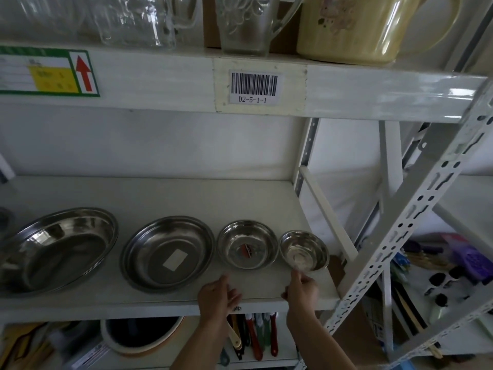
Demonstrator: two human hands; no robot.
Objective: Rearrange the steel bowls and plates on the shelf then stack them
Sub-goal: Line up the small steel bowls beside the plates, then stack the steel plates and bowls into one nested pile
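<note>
With the right hand (301, 288) pinching the smallest bowl's (304, 251) near rim at lower right and the left hand (217, 296) loose and empty, lift it level into the medium bowl (246, 244) beside it.

Four steel dishes in row on shelf (165, 193); right hand (301, 285) pinches smallest bowl (304, 251) rim; left hand (217, 295) near.

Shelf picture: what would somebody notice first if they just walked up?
Probably the four shiny steel dishes lined up big to small along the shelf, from the big oval plate on the left to the smallest bowl, which the right hand touches. Above, a barcode label.
</note>
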